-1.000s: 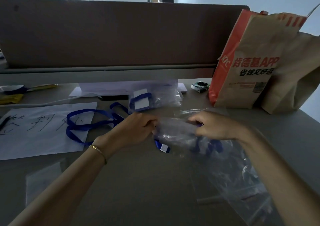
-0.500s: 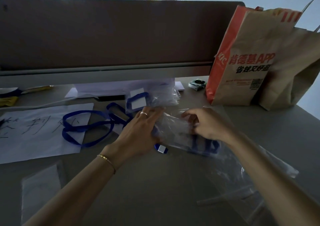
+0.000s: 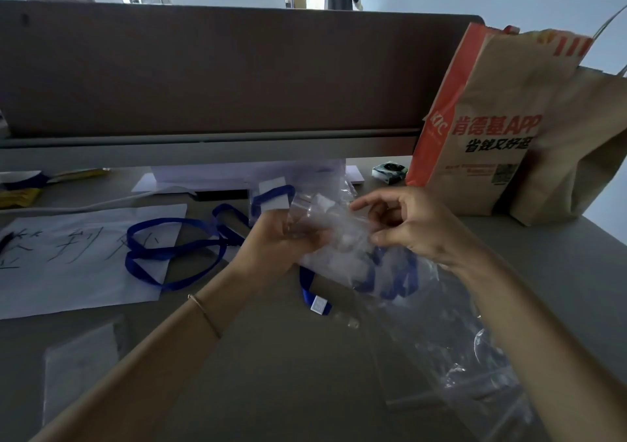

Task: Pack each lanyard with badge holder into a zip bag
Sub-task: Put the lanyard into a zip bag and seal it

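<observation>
I hold a clear zip bag [image 3: 342,238] above the desk, its mouth toward my left. My left hand [image 3: 274,241] grips the bag's left edge, and my right hand [image 3: 410,224] pinches the right side near the mouth. A blue lanyard [image 3: 393,278] lies coiled inside the bag. One end of the lanyard with a white tag [image 3: 317,302] hangs out below. A second blue lanyard [image 3: 169,255] sprawls loose on the desk to the left. A packed bag with a blue badge holder [image 3: 274,200] sits just behind my left hand.
A white sheet with handwriting [image 3: 68,258] lies at the left. More clear bags [image 3: 475,367] are piled at the lower right and one flat bag [image 3: 81,360] at the lower left. Brown paper bags [image 3: 502,129] stand at the right. A partition [image 3: 203,68] closes the back.
Both hands have lifted the bag and turned it slightly. My right hand moved from pressing on the bag to pinching its edge with fingers spread.
</observation>
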The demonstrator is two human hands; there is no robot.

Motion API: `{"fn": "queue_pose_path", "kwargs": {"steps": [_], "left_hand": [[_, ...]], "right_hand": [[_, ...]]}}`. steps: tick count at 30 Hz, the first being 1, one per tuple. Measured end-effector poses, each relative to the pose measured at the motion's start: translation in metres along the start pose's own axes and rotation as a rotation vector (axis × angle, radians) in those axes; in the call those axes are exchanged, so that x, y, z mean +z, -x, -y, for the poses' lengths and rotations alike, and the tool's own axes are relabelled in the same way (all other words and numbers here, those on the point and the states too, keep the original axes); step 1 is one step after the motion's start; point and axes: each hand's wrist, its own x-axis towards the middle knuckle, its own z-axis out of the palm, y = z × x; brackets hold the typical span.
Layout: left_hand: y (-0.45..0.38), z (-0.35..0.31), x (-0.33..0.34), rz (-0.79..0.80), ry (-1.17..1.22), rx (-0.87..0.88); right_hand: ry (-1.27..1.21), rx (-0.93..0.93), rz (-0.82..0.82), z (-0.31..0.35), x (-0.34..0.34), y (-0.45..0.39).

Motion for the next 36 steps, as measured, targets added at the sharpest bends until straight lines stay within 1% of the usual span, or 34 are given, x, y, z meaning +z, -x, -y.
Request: {"fn": "queue_pose_path", "kwargs": {"steps": [2,4,6,7,8,10,13,16,19,22,24,26,28,32,34,36], "left_hand": [[-0.001,-0.003,-0.004,-0.036,-0.033,0.022],[-0.003,-0.004,-0.011,-0.05,-0.042,0.011],[-0.005,-0.005,-0.022,-0.093,-0.026,-0.017],[-0.005,-0.006,-0.028,-0.121,-0.009,-0.03],[-0.005,-0.007,-0.033,-0.143,0.016,-0.038],[-0.004,-0.01,-0.04,-0.167,0.081,-0.072],[-0.004,-0.011,-0.049,-0.22,0.118,-0.174],[-0.006,-0.004,-0.052,-0.277,0.06,-0.249],[-0.013,0.006,-0.052,-0.339,-0.001,-0.327],[-0.027,0.012,-0.057,-0.447,0.088,-0.388],[-0.036,0.012,-0.063,-0.522,0.161,-0.385],[-0.045,0.013,-0.069,-0.556,0.162,-0.361],[-0.054,0.017,-0.075,-0.582,0.118,-0.363],[-0.071,0.038,-0.088,-0.6,-0.062,-0.406],[-0.077,0.047,-0.092,-0.629,-0.096,-0.439],[-0.082,0.054,-0.095,-0.624,-0.128,-0.46]], "right_hand": [[0.087,0.031,0.07,0.003,-0.003,0.003],[0.167,0.085,0.199,0.005,-0.008,0.005],[0.139,0.113,0.273,0.002,-0.012,0.007],[0.101,0.138,0.267,0.001,-0.01,0.008],[0.068,0.156,0.224,-0.006,-0.008,0.006],[-0.037,0.195,0.06,-0.013,0.0,0.001],[-0.34,0.292,-0.159,-0.011,0.016,-0.006],[-0.402,0.281,-0.312,-0.008,0.024,-0.013],[-0.404,0.315,-0.4,-0.004,0.023,-0.03],[-0.44,0.407,-0.43,-0.007,0.018,-0.056],[-0.488,0.45,-0.421,-0.013,0.017,-0.075],[-0.483,0.456,-0.4,-0.016,0.017,-0.09],[-0.454,0.458,-0.394,-0.016,0.018,-0.102],[-0.386,0.443,-0.401,-0.024,0.023,-0.125],[-0.322,0.436,-0.405,-0.027,0.024,-0.132],[-0.281,0.443,-0.399,-0.028,0.026,-0.139]]}}
